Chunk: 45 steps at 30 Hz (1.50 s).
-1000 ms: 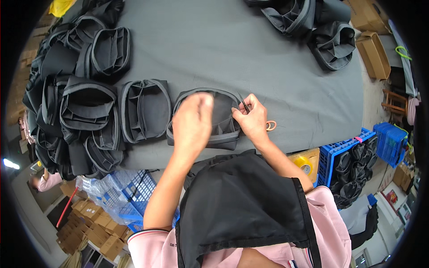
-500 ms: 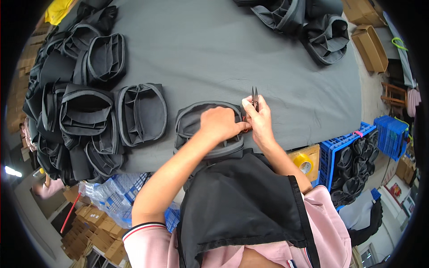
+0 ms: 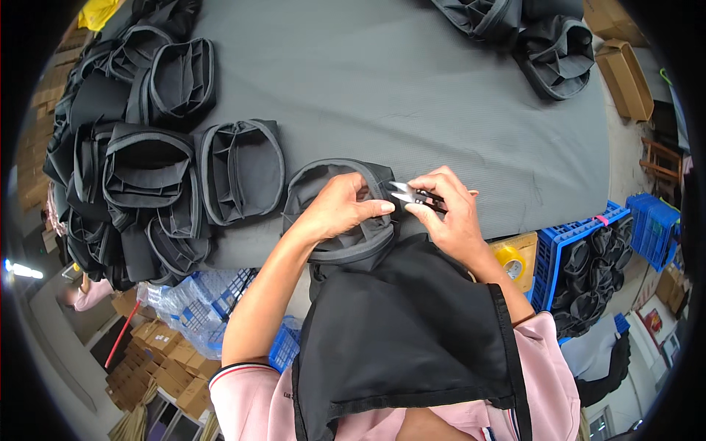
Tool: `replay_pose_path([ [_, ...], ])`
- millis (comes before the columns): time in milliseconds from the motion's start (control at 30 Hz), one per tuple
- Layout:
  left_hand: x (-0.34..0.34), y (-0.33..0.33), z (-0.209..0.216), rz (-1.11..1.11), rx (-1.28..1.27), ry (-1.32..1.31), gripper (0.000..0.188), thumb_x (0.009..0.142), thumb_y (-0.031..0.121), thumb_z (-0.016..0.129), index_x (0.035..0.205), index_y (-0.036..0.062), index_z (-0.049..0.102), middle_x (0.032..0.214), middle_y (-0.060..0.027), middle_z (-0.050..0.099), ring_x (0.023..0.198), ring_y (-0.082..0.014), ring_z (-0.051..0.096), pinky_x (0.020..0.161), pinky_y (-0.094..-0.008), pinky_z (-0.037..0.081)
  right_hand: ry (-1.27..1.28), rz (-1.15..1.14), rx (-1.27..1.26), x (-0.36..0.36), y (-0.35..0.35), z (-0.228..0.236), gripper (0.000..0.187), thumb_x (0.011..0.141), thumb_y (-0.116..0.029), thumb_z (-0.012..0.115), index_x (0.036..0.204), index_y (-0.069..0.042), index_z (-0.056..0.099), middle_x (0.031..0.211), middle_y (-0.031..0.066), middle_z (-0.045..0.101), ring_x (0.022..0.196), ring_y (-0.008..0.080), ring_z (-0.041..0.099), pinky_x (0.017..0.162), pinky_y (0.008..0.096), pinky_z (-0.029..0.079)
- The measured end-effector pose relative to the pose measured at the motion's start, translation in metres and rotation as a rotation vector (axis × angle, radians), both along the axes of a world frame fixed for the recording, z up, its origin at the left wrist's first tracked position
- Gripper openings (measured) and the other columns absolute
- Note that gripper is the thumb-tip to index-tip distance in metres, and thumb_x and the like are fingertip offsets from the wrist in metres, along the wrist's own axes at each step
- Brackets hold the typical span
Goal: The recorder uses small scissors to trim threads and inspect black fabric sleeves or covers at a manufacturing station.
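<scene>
A black fabric pouch with grey-trimmed rim and inner dividers (image 3: 353,246) rests at the table's front edge, its mouth facing up. My left hand (image 3: 340,209) pinches its right side, thumb outside the fingers that reach into the mouth. In my right hand (image 3: 450,204) are small thread snips (image 3: 406,194), their blades spread and pointing left at the pouch's right rim. Whether the blades touch the fabric or a thread, I cannot tell. A similar pouch (image 3: 243,173) stands just left of the one I hold.
More black pouches (image 3: 147,169) pile up along the table's left side, and several (image 3: 555,59) lie at the far right. Beside the grey-covered table (image 3: 331,88) stand a blue crate of pouches (image 3: 544,257) and a roll of yellow tape (image 3: 509,262). Cartons (image 3: 176,356) fill the lower left.
My right hand has turned the snips from pointing away to pointing left at the pouch. My left hand has drawn back slightly left, its fingers now inside the pouch's mouth.
</scene>
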<state>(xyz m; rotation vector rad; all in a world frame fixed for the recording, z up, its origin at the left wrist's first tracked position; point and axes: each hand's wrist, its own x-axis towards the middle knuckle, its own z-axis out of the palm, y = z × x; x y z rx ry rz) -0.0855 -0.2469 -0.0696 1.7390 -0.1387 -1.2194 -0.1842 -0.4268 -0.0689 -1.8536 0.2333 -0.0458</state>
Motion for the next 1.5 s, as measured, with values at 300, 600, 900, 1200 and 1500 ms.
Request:
replay_pose_path([
  [300,0.001,0.004,-0.003,-0.065,-0.025,0.054,0.037,0.071,0.025,0.077,0.083,-0.0051,0.059,0.069,-0.0013,0.056,0.063,-0.0063,0.047,0.053,-0.0229,0.038,-0.193,0.142,-0.263,0.014,0.001,0.000,0.022,0.071,-0.013,0.068,0.091,-0.008,0.061,0.078,0.0029,0.053,0.060,0.0205,0.055,0.053,0.0321,0.041],
  [600,0.006,-0.004,0.013,-0.024,-0.133,0.118,0.034,0.074,0.022,0.075,0.090,-0.0053,0.060,0.075,-0.0030,0.061,0.068,-0.0067,0.052,0.059,-0.0220,0.043,-0.397,0.134,-0.490,0.015,0.000,0.002,0.021,0.066,-0.008,0.070,0.086,-0.007,0.062,0.072,0.0025,0.054,0.057,0.0200,0.054,0.051,0.0317,0.041],
  [900,0.005,0.000,0.013,-0.019,-0.048,0.046,0.031,0.078,0.023,0.071,0.086,-0.0048,0.059,0.075,-0.0025,0.060,0.069,-0.0073,0.052,0.061,-0.0227,0.043,-0.204,0.022,-0.155,0.013,0.007,0.001,0.017,0.069,-0.006,0.068,0.085,-0.004,0.063,0.072,0.0060,0.055,0.058,0.0212,0.056,0.054,0.0300,0.044],
  [1200,0.000,0.011,0.025,0.223,-0.129,0.099,0.026,0.088,0.022,0.059,0.100,-0.0009,0.057,0.089,-0.0031,0.062,0.083,-0.0087,0.055,0.076,-0.0245,0.045,-0.103,0.089,-0.003,-0.015,0.002,0.005,0.025,0.067,-0.004,0.072,0.090,-0.004,0.062,0.079,0.0055,0.057,0.060,0.0163,0.053,0.055,0.0267,0.044],
  [1500,-0.002,0.011,0.033,0.296,-0.203,0.229,0.025,0.088,0.025,0.060,0.096,0.0017,0.058,0.088,-0.0010,0.060,0.081,-0.0074,0.053,0.075,-0.0234,0.043,-0.267,0.099,-0.075,-0.008,0.009,0.004,0.025,0.066,-0.004,0.073,0.089,-0.004,0.063,0.076,0.0064,0.058,0.060,0.0171,0.056,0.054,0.0270,0.046],
])
